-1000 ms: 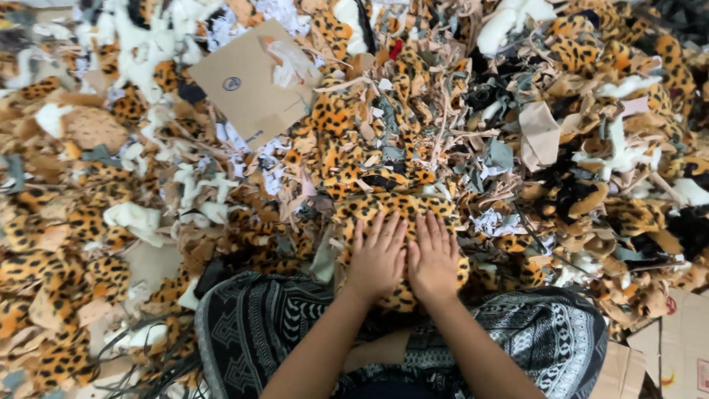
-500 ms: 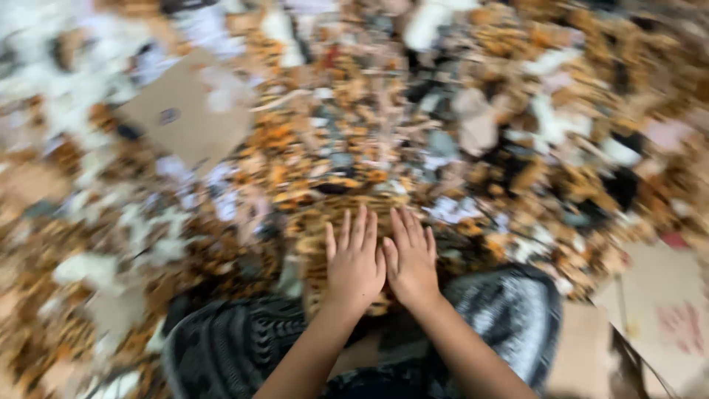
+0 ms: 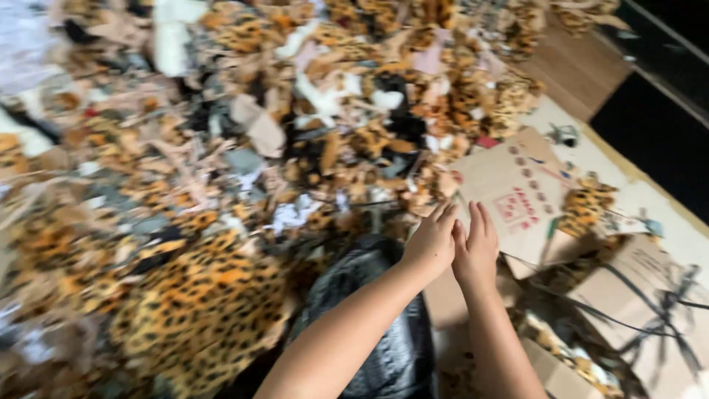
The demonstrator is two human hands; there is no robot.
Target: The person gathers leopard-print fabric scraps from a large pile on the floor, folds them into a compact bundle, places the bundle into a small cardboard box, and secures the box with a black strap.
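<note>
Cardboard sheet point(image 3: 517, 196) lies flat beside the leopard-print scraps point(image 3: 199, 310). Left hand point(image 3: 430, 242) and right hand point(image 3: 476, 250) reach it together, fingers loose, grasping nothing.

Motion blur is smearing the heap of leopard-print fabric scraps point(image 3: 221, 170), leaving single pieces hard to separate. Both forearms are running off the bottom edge, and the left hand point(image 3: 432, 240) and right hand point(image 3: 475, 247) are covering whatever is lying under their palms. The flat cardboard sheet point(image 3: 517, 196) is showing printing too soft to read. A dark patterned cloth point(image 3: 384, 318) is lying partly hidden beneath the left arm.
</note>
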